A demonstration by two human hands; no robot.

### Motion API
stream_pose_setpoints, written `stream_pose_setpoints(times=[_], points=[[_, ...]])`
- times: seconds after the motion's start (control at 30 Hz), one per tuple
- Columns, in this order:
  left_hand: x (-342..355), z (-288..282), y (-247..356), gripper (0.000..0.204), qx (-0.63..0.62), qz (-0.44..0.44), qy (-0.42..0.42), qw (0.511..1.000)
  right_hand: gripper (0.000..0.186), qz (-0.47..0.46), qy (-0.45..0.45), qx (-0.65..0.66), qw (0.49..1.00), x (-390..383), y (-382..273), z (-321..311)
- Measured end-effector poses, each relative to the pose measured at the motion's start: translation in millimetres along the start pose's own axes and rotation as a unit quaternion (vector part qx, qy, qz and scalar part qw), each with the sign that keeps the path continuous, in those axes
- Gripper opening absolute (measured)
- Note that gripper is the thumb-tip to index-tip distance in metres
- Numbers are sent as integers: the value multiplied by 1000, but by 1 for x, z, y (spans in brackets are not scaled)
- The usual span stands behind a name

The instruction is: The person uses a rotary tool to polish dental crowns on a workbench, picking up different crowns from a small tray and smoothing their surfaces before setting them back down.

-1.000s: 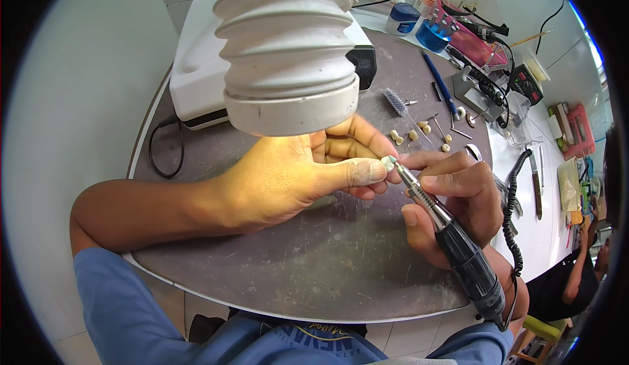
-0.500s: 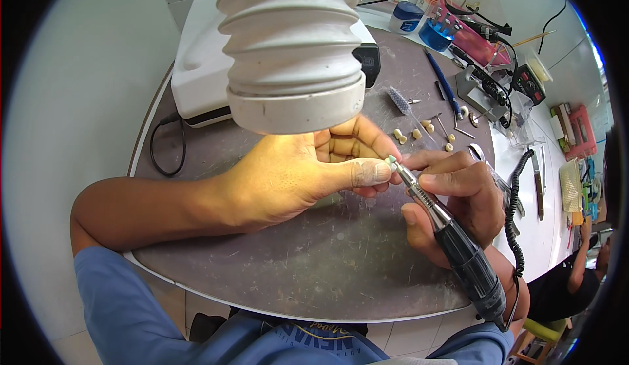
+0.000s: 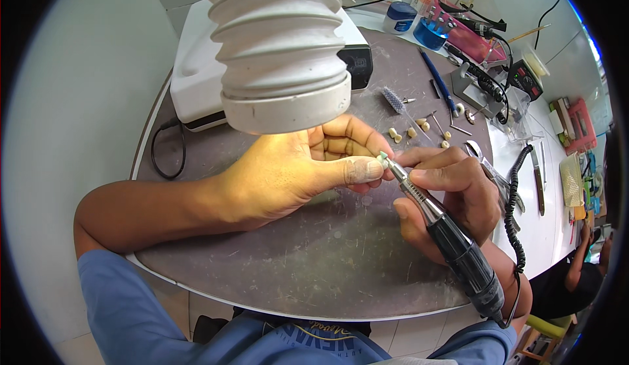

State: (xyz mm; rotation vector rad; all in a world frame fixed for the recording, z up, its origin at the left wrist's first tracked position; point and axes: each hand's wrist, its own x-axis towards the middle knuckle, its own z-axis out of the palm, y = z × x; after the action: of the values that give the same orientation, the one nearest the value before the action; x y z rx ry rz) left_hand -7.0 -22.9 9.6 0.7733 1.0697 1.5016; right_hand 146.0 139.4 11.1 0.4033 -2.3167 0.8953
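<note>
My right hand (image 3: 462,191) grips a rotary handpiece (image 3: 458,244) with a black body and a silver nose, like a pen. A small pale green tip (image 3: 384,156) sits at the end of its nose, right against the thumb and fingertips of my left hand (image 3: 282,172). My left hand is closed in a pinch; whatever lies between its fingers is tiny and mostly hidden. Its thumb looks dusty or wrapped near the tip. Beyond my hands, several small cream tooth-shaped crowns (image 3: 411,132) lie on the brown mat (image 3: 314,260), beside a small bristle brush (image 3: 394,100).
A white ribbed suction hose (image 3: 285,109) hangs just above my left hand. Behind it stands a white machine (image 3: 196,70). Pliers-like metal tools (image 3: 501,185), a coiled cord (image 3: 511,214) and a blue pen-like tool (image 3: 439,80) lie at the right. A person (image 3: 576,280) is at far right.
The whole view has shifted slightly. My hands keep nearly the same pose, with the handpiece tip still at the left fingertips and the green tip a little more visible.
</note>
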Motion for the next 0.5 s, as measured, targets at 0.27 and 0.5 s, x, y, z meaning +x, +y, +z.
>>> stream_pose_setpoints(times=[0.27, 0.5], points=[[-1, 2, 3, 25, 8, -14, 12, 1000, 30, -3, 4, 1, 1000, -1, 2, 0], [0, 2, 2, 25, 15, -16, 18, 1000, 31, -8, 5, 8, 1000, -1, 3, 0]])
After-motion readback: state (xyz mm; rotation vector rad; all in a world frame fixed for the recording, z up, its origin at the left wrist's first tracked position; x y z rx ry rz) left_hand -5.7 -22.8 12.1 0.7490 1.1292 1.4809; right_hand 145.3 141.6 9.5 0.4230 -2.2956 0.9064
